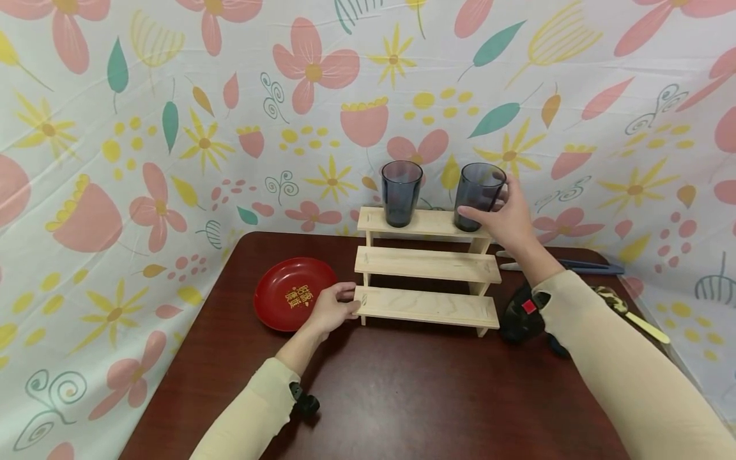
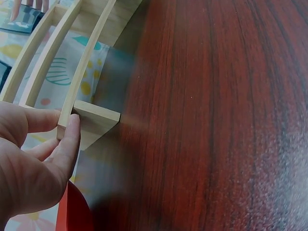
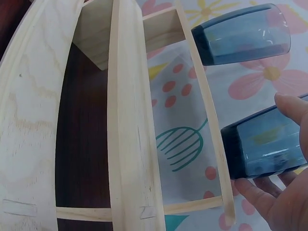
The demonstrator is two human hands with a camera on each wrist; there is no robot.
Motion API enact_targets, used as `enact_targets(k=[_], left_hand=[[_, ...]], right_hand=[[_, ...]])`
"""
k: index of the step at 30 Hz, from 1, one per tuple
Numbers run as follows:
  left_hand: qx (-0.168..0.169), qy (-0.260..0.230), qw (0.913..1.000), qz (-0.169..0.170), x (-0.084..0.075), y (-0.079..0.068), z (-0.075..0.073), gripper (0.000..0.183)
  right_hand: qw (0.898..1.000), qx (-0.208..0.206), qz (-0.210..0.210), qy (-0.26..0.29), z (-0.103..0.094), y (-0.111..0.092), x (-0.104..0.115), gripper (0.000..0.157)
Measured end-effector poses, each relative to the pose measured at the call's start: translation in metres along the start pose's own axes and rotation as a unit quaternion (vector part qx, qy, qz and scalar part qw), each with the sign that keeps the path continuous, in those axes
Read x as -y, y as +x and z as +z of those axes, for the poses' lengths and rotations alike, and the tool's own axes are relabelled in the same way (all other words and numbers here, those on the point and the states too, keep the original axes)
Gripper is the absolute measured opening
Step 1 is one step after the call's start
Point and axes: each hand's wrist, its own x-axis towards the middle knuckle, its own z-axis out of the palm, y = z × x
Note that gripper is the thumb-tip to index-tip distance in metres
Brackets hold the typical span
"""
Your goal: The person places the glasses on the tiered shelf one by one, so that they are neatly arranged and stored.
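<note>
A three-tier wooden stand (image 1: 425, 263) is set on the dark table, with two blue-grey tinted glasses on its top tier. My right hand (image 1: 508, 217) grips the right glass (image 1: 478, 185), thumb on the near side and fingers around the far side. In the right wrist view this glass (image 3: 262, 144) has its base at the top plank. The left glass (image 1: 400, 195) stands upright, untouched. My left hand (image 1: 330, 310) pinches the left end of the lowest tier; in the left wrist view, fingers (image 2: 72, 139) lie on both sides of the plank (image 2: 79, 79).
A red dish (image 1: 266, 285) with gold lettering lies left of the stand, close to my left hand. Right of the stand are a blue-grey long-armed tool (image 1: 592, 266) and a patterned item with a pale yellow handle (image 1: 646, 327), partly behind my right sleeve. A flowered cloth (image 1: 313, 128) hangs behind.
</note>
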Motion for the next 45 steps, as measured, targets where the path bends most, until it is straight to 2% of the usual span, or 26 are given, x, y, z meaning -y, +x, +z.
enact_targets(k=[3, 7, 12, 16, 20, 25, 31, 36, 41, 45], left_hand=[[0.000, 0.003, 1.0000, 0.001, 0.000, -0.001, 0.000, 0.050], [0.000, 0.004, 1.0000, 0.002, -0.001, -0.001, 0.000, 0.051], [-0.005, 0.010, 0.9999, 0.003, -0.001, -0.001, 0.001, 0.050], [-0.006, 0.011, 0.9999, 0.002, 0.000, -0.001, 0.001, 0.050], [-0.007, 0.009, 0.9999, 0.002, 0.000, -0.001, 0.002, 0.051], [-0.008, 0.009, 0.9999, 0.005, 0.000, -0.001, 0.002, 0.051], [-0.008, 0.008, 0.9999, 0.005, 0.001, 0.000, 0.002, 0.050], [-0.009, 0.008, 0.9999, 0.006, -0.001, -0.001, 0.002, 0.050], [-0.008, 0.008, 0.9999, 0.005, 0.000, -0.001, 0.002, 0.050], [-0.009, 0.012, 0.9999, 0.003, 0.003, 0.000, 0.002, 0.050]], right_hand=[[1.000, 0.012, 0.005, 0.016, -0.002, -0.001, 0.001, 0.107], [0.997, 0.049, 0.030, 0.053, -0.012, -0.004, 0.002, 0.113], [0.995, 0.073, 0.043, 0.046, -0.033, -0.016, 0.004, 0.114], [0.997, 0.068, 0.027, 0.007, -0.051, -0.031, 0.005, 0.109], [0.998, 0.060, 0.006, -0.004, -0.072, -0.049, 0.004, 0.101], [0.999, 0.036, -0.018, -0.016, -0.097, -0.077, -0.001, 0.098], [0.996, 0.000, -0.044, -0.076, -0.123, -0.115, -0.021, 0.099], [0.993, 0.003, -0.064, -0.102, -0.139, -0.143, -0.051, 0.101], [0.989, -0.016, -0.056, -0.139, -0.146, -0.167, -0.085, 0.105], [0.987, -0.028, -0.035, -0.154, -0.148, -0.183, -0.109, 0.108]])
